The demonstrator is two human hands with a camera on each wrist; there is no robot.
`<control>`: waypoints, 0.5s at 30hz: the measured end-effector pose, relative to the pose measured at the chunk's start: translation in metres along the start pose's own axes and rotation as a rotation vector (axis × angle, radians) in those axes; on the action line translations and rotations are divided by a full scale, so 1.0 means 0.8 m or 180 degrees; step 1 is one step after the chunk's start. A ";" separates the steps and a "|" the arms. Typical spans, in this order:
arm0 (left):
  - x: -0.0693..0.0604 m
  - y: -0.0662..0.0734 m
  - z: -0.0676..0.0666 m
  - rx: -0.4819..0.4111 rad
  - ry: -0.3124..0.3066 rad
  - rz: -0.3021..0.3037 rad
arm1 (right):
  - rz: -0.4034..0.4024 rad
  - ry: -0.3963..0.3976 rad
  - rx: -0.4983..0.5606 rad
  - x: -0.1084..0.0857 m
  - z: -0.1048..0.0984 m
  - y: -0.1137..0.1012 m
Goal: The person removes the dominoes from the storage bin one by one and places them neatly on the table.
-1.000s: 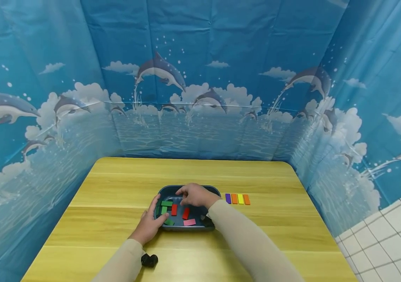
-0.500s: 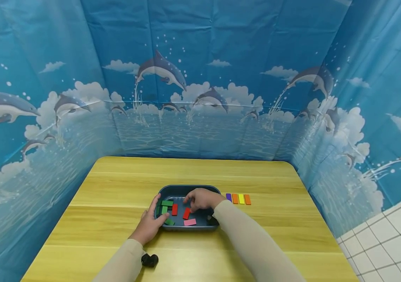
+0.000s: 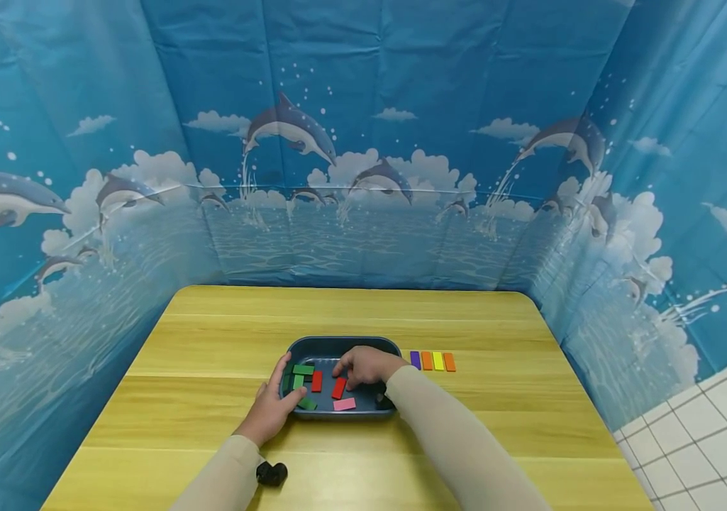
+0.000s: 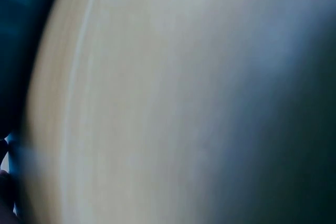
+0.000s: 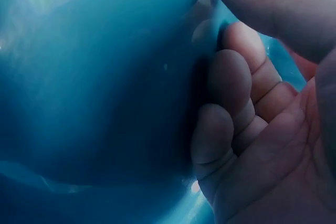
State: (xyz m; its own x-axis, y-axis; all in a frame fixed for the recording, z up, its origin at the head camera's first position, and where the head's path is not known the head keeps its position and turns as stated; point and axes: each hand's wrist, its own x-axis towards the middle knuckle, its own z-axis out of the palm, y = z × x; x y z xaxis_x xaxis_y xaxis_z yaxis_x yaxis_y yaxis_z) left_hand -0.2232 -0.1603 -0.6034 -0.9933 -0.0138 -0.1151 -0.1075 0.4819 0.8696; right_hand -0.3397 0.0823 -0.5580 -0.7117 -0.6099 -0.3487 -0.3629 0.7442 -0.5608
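A dark blue tray (image 3: pixel 337 414) holds several green blocks (image 3: pixel 303 370), two red blocks (image 3: pixel 317 381) and a pink block (image 3: pixel 344 404). My left hand (image 3: pixel 269 409) rests against the tray's left end, its fingers spread along the rim and its thumb reaching over the edge. Inside the tray, my right hand (image 3: pixel 368 365) hangs palm down, index finger extended to the left and thumb beside the slanted red block (image 3: pixel 339 388). In the right wrist view the right hand (image 5: pixel 257 103) shows loosely bent fingers near the tray's blue surface, with no block visible between them.
Right of the tray, a purple block (image 3: pixel 415 360), two orange blocks (image 3: pixel 449 362) and a yellow block (image 3: pixel 438 361) lie in a row on the wooden table (image 3: pixel 210 333). A dolphin-print curtain (image 3: pixel 363 234) hangs behind. Black wrist devices (image 3: pixel 271 473) are on both arms.
Over the last second my right hand has shifted right and slightly nearer within the tray. My left hand has stayed at the tray's left end, and the blocks have kept their arrangement.
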 end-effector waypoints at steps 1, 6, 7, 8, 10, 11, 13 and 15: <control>0.000 0.000 0.000 0.0003 -0.0001 0.0000 | -0.0001 0.0013 0.0006 0.000 0.001 0.000; 0.001 -0.002 0.001 0.0002 0.0008 -0.0019 | 0.0003 0.0056 0.0066 0.002 0.004 0.001; 0.002 -0.002 0.002 -0.0004 0.0009 -0.0023 | 0.0007 0.0064 0.0066 0.002 0.005 0.001; 0.002 -0.003 0.002 -0.0008 0.0010 -0.0030 | 0.0014 0.0067 0.0067 0.002 0.005 0.001; 0.003 -0.003 0.002 -0.0019 0.0009 -0.0037 | 0.0025 0.0075 0.0062 0.003 0.006 0.001; 0.003 -0.003 0.002 -0.0018 0.0007 -0.0033 | 0.0031 0.0082 0.0054 0.004 0.006 0.002; 0.002 -0.001 0.002 -0.0024 0.0002 -0.0036 | 0.0020 0.0092 0.0051 0.004 0.007 0.003; 0.001 0.000 0.002 -0.0018 -0.0003 -0.0034 | 0.0004 0.0095 0.0034 0.005 0.007 0.004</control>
State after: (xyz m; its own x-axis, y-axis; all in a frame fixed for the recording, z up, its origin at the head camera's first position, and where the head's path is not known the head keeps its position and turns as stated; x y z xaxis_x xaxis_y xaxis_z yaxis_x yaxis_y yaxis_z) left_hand -0.2243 -0.1593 -0.6045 -0.9920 -0.0182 -0.1250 -0.1185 0.4766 0.8711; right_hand -0.3405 0.0807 -0.5657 -0.7297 -0.6005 -0.3270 -0.3556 0.7418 -0.5685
